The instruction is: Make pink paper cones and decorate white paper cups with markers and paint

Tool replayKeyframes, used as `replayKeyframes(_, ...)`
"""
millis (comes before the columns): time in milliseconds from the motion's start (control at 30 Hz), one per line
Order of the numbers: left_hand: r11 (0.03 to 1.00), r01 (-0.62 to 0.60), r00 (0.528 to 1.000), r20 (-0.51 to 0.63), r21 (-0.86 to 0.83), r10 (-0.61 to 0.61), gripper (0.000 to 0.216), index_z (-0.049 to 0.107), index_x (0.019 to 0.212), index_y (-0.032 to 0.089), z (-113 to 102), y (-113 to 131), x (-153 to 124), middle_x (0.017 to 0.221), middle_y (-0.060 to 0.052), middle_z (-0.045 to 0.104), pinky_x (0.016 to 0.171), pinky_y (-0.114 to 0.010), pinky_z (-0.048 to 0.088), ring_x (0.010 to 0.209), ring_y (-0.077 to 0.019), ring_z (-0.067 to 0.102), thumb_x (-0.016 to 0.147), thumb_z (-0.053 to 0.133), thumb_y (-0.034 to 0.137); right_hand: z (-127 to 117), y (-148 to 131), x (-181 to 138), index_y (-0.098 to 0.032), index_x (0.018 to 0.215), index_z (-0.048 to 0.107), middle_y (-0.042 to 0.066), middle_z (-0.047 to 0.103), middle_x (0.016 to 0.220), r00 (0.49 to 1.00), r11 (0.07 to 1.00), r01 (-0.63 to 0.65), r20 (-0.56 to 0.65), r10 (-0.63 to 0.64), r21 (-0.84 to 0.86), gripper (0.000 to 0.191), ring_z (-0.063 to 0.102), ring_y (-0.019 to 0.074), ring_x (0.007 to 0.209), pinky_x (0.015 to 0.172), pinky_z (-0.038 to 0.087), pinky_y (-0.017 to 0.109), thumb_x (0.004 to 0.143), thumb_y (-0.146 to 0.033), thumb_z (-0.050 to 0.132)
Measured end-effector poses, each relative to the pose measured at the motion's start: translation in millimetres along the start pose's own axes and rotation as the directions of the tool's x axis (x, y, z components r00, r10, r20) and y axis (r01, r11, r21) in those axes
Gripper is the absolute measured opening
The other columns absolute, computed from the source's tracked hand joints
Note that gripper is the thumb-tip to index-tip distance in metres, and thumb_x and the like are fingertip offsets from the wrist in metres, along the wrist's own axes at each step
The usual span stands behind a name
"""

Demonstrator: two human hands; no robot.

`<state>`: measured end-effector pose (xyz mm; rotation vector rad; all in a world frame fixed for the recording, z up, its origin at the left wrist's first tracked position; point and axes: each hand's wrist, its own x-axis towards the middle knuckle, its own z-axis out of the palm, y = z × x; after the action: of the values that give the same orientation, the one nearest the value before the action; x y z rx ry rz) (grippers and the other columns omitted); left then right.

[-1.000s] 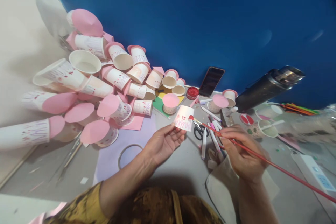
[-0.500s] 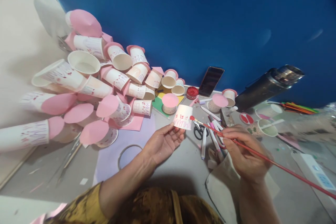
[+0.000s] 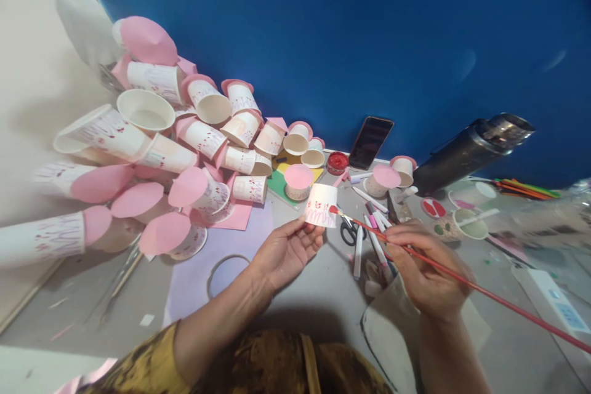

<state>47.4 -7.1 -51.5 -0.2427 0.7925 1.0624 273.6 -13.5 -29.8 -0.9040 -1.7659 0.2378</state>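
Note:
A white paper cup (image 3: 322, 196) with red dabs and purple strokes is held upside down, its rim gripped from below by the fingers of my left hand (image 3: 290, 252). My right hand (image 3: 429, 265) pinches a long red-handled paintbrush (image 3: 443, 268). The brush's red-tipped bristles touch the right side of the cup. Behind the cup, a jar of red paint (image 3: 337, 163) stands open. A pair of dark-handled scissors (image 3: 351, 233) and several markers (image 3: 357, 255) lie between my hands.
Many painted cups with pink paper discs (image 3: 187, 186) are heaped at the left. A phone (image 3: 372, 141) leans on the blue wall panel. At the right are a dark thermos (image 3: 462, 154), a paper cup with green dabs (image 3: 455, 228) and a power strip (image 3: 554, 298). A tape ring (image 3: 210, 283) lies on purple paper.
The brush tip has shifted slightly left, onto the cup's side, along with my right hand. My left hand and the cup stay almost still.

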Motion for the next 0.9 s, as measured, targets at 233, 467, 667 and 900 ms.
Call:
replayKeyframes(233,1.000,-0.008,1.000,-0.008,0.017,0.008,0.030,0.065,0.075,0.009,2.1,-0.9,-1.8,0.072,-0.012,0.072,0.069,-0.028,0.060,0.067,-0.0166,0.074,0.101,0.049,0.011,1.9,-0.7,-1.3,-0.024,0.093,0.073,0.003,0.076,0.085,1.000,1.000,-0.020,0.021,0.020,0.011,0.020,0.071,0.0224,0.081,0.076,0.057,0.040,0.084,-0.007,0.069)
replayKeyframes(467,1.000,-0.009,1.000,-0.004,0.013,0.009,0.032,0.065,0.075,0.008,1.7,0.2,-1.4,0.071,-0.011,0.072,0.068,-0.028,0.061,0.067,-0.0162,0.074,0.102,0.048,0.012,1.1,-1.0,-1.0,-0.023,0.093,0.073,0.003,0.075,0.084,1.000,1.000,-0.012,-0.018,0.012,0.005,0.019,0.070,0.0219,0.079,0.076,0.056,0.039,0.083,-0.007,0.071)
replayKeyframes(667,1.000,-0.013,1.000,-0.003,0.000,0.013,0.032,0.065,0.074,0.007,2.0,-0.1,-2.3,0.071,-0.011,0.072,0.067,-0.029,0.061,0.065,-0.0169,0.074,0.101,0.049,0.011,1.3,0.3,-3.4,-0.024,0.092,0.074,0.003,0.075,0.084,0.998,0.998,-0.055,-0.033,0.055,-0.003,0.019,0.071,0.0225,0.081,0.077,0.056,0.040,0.084,-0.007,0.071)
replayKeyframes(900,1.000,-0.006,1.000,-0.006,-0.003,0.006,0.031,0.064,0.074,0.008,3.5,0.1,-2.5,0.070,-0.010,0.071,0.066,-0.028,0.061,0.065,-0.0169,0.074,0.101,0.050,0.011,0.1,1.7,-5.6,-0.024,0.094,0.074,0.003,0.074,0.086,0.996,0.996,-0.076,-0.032,0.078,0.055,0.022,0.070,0.0226,0.083,0.079,0.055,0.040,0.083,-0.005,0.071)
